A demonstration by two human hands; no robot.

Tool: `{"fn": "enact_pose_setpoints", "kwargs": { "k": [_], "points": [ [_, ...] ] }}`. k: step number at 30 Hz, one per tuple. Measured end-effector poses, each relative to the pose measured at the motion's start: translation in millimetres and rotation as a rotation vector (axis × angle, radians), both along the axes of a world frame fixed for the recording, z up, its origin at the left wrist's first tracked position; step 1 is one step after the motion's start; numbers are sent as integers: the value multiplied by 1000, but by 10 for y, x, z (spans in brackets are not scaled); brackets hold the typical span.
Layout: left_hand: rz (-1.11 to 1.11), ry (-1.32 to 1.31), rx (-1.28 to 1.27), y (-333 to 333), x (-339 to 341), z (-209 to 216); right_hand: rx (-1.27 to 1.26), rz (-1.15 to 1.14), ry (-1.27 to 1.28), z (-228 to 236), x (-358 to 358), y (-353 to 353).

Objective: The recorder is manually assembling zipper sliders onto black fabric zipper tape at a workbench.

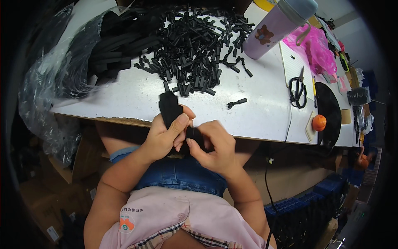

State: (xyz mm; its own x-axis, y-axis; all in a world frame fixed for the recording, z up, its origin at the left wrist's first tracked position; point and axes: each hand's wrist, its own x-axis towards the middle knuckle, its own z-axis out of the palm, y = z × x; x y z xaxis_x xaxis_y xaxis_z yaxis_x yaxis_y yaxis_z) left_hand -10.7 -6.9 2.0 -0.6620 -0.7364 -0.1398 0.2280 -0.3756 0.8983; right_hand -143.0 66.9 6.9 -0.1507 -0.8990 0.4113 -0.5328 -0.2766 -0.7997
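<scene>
My left hand [166, 133] grips a flat black part [169, 107] that stands upright at the table's front edge, thumb pressed on its lower end. My right hand [213, 145] is closed on a smaller black piece [193, 133] held against the bottom of that part. Both hands meet just below the white table [124, 99] edge, over my lap. A heap of several small black plastic pieces [195, 45] lies on the table behind the hands. One loose black piece [236, 103] lies alone to the right.
A clear bag of black strips [103, 45] sits at the left. A lilac bottle [273, 29] lies tilted at the back right, with a pink bag [317, 50], scissors [297, 89], a black disc [329, 110] and an orange ball [319, 123] beside it.
</scene>
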Motion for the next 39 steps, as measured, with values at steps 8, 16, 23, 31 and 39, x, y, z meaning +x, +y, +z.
{"fn": "enact_pose_setpoints", "kwargs": {
  "k": [8, 16, 23, 31, 39],
  "points": [
    [-275, 41, 72, -27, -25, 87, -401, -67, 451, 17, 100, -64],
    [-245, 68, -44, 28, -57, -10, -228, -73, -154, -113, -2, -36],
    [-428, -85, 122, -1, -1, 37, -229, -185, -128, -47, -26, -34],
    [-432, -40, 97, 21, 12, -48, -119, -151, -95, -38, 21, -21],
    [-203, 61, -106, 24, -22, -22, 124, 122, -797, 10, -65, 53]
  ]
}}
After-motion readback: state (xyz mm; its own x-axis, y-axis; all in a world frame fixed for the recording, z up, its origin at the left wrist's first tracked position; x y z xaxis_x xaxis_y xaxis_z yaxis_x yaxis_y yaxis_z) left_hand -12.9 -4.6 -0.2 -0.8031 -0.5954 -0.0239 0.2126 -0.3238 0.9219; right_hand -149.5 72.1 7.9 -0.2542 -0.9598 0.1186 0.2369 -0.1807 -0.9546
